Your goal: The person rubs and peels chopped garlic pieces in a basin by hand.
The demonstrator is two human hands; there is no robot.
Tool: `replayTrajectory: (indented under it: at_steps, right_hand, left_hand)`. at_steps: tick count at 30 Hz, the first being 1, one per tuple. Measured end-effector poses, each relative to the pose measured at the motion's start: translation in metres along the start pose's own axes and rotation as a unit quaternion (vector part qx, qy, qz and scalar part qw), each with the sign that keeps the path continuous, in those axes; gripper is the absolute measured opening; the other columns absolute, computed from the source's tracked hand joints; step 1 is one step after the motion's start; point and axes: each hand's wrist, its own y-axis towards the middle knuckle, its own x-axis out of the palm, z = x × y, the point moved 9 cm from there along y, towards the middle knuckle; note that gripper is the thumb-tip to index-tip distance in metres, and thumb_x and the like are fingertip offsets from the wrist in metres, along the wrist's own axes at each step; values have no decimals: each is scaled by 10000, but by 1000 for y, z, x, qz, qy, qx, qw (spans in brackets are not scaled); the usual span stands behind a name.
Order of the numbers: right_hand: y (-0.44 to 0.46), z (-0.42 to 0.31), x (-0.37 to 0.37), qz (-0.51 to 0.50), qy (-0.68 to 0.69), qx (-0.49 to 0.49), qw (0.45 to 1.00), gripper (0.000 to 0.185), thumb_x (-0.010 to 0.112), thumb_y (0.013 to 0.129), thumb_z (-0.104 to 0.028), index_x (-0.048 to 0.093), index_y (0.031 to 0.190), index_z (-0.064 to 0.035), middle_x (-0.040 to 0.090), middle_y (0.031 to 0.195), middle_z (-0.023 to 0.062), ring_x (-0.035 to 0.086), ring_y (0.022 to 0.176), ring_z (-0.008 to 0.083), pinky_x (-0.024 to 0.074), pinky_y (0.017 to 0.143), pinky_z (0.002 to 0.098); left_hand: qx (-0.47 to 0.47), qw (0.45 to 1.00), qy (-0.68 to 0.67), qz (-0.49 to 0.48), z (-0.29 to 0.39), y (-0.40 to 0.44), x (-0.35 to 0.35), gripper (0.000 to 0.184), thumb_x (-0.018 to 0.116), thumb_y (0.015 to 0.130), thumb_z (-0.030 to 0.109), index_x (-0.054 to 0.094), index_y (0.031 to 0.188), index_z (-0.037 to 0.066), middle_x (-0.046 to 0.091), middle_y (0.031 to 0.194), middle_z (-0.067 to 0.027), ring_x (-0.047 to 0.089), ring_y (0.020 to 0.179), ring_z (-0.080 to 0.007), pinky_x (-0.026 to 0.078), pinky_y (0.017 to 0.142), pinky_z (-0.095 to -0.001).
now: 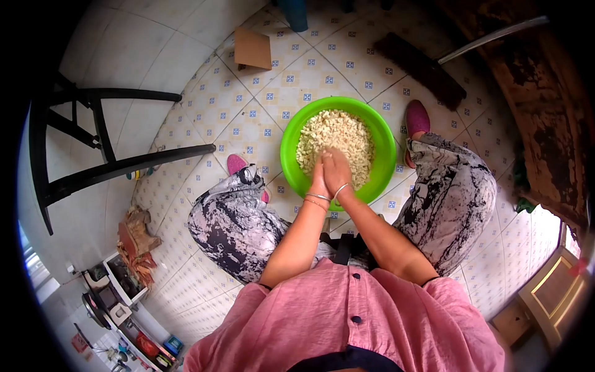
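Left hand [317, 181] and right hand [336, 168]: side by side and touching, pointing away from the body. The fingers of the right hand lie close together; those of the left are partly covered by the right hand. Whether either set pinches any pieces cannot be told.

Pale pieces [344, 131]: directly under and around the fingertips, heaped loosely, with most of the visible heap beyond and to the right of them. The pieces are small and uneven. Judged by look, each is light and may be crumbly; the mass should shift as loose fill. Take portions with cupped palms and closed fingers, since spread fingers would let pieces fall through. Avoid hard squeezing. Whether the surfaces are damp or slippery cannot be told.

Green basin [388, 149]: surrounds the heap, its rim passing beneath the wrists on the near side. The wall appears to be smooth plastic, moderately stiff. Loaded, the basin is probably fairly heavy and may flex at the rim. For lifting, grip opposite sides of the rim, left and right of the fingers, and keep it level.

Tiled floor [260, 102]: supports the basin, below the fingers and extending beyond them.

Cardboard piece [253, 48]: farther out, ahead and to the left of the fingers.

Broom [421, 68]: farther out, ahead and to the right, bristle head on the floor.
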Motion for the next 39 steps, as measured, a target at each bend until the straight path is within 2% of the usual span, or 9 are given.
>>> replayTrajectory:
  at_steps: [7, 10, 15, 22, 27, 31, 33, 37, 39]
  right_hand:
    - [24, 36, -4, 2, 77, 151, 986, 367, 414, 847, -262, 557, 1037, 19, 549, 1043, 238, 513, 971, 372, 388, 876, 386]
    - [2, 5, 6, -43, 29, 30, 998, 431, 379, 861, -313, 545, 1085, 16, 539, 1066, 239, 495, 1000, 371, 352, 922, 383]
    - [-12, -11, 13, -58, -16, -20, 998, 406, 373, 862, -267, 536, 1118, 2, 520, 1112, 231, 435, 1086, 362, 288, 978, 385]
    - [24, 34, -1, -8, 132, 187, 973, 403, 383, 858, -325, 529, 1069, -14, 581, 907, 222, 542, 814, 388, 423, 774, 394]
    - [-5, 5, 4, -77, 64, 102, 990, 427, 355, 868, -315, 503, 1137, -19, 575, 995, 197, 530, 877, 370, 402, 847, 376]
    - [-16, -16, 4, -39, 39, -30, 998, 448, 365, 869, -312, 498, 1127, 29, 526, 1092, 222, 479, 998, 390, 340, 920, 404]
    - [-24, -14, -3, -26, 70, 22, 997, 329, 381, 869, -212, 535, 1072, -5, 539, 1065, 221, 490, 1000, 372, 386, 868, 439]
    - [29, 40, -4, -18, -6, 45, 999, 446, 387, 866, -304, 494, 1142, 29, 503, 1136, 238, 464, 1048, 388, 334, 928, 402]
    - [35, 63, -36, 98, 27, 118, 988, 443, 380, 863, -278, 484, 1151, 42, 490, 1149, 263, 457, 1072, 389, 332, 935, 397]
  left_hand:
    - [-70, 991, 8, 110, -15, -31, 33, 359, 374, 895, 392, 521, 1069, 115, 568, 1039, -53, 541, 932, -197, 456, 816, -342]
    - [-91, 990, -65, -84, -19, 13, -16, 451, 338, 903, 453, 468, 1169, 113, 543, 1111, -59, 532, 973, -210, 449, 829, -356]
    - [7, 991, -62, -116, -12, 22, -21, 440, 366, 880, 475, 505, 1083, 109, 535, 1053, -49, 521, 942, -204, 439, 838, -332]
    - [-33, 994, 36, 97, -10, -23, 32, 485, 359, 881, 505, 480, 1145, 115, 537, 1104, -51, 520, 972, -204, 440, 849, -354]
    - [-44, 992, 30, 112, 1, -22, 16, 399, 368, 887, 459, 498, 1101, 147, 545, 1048, -38, 518, 940, -192, 432, 838, -342]
    - [-44, 981, -57, -178, -5, -2, 27, 301, 377, 881, 455, 514, 963, 200, 508, 873, -10, 488, 838, -165, 420, 771, -324]
    - [30, 998, 2, 55, -2, 3, -5, 421, 438, 830, 518, 534, 934, 122, 546, 872, -19, 520, 822, -139, 438, 714, -271]
    - [-31, 987, 14, 156, 0, -36, 37, 468, 435, 834, 494, 509, 1088, 108, 535, 1069, -59, 493, 996, -181, 403, 841, -299]
    - [126, 947, 139, 261, 16, -25, -21, 507, 439, 832, 439, 426, 1213, 104, 408, 1276, -54, 385, 1156, -222, 328, 937, -375]
